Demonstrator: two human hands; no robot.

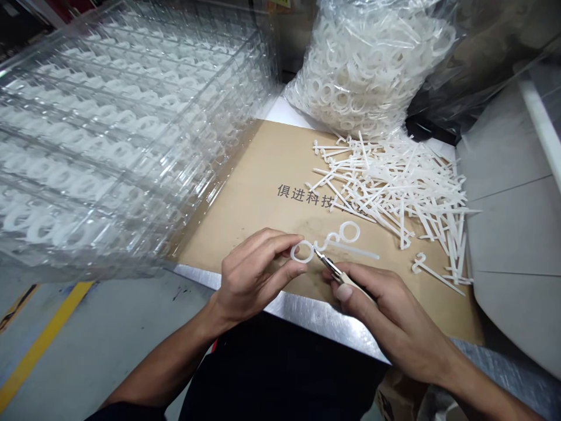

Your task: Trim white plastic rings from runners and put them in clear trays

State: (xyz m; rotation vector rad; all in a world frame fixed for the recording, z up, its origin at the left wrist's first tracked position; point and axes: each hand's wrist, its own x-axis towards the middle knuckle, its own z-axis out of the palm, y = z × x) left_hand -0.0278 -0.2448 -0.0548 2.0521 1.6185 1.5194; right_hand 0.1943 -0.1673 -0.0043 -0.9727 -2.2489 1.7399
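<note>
Between thumb and fingers, my left hand [258, 270] pinches a white plastic ring [293, 252] at one end of a moulded piece. A curved runner with a straight stem [357, 252] and a second ring [349, 232] extends to the right of it. My right hand [385, 313] grips a pair of nippers [333, 270], whose jaw tips meet the runner right beside the held ring. Whether the runner is cut through there I cannot tell. The piece is above the brown cardboard sheet [245, 193] with printed characters.
Loose white plastic stems [394, 187] lie heaped on the cardboard at right. Behind stands a clear bag [363, 76] full of rings. Stacked clear trays [123, 128] of white rings fill the left. A grey panel [512, 234] borders the right, and a metal edge [315, 313] runs in front.
</note>
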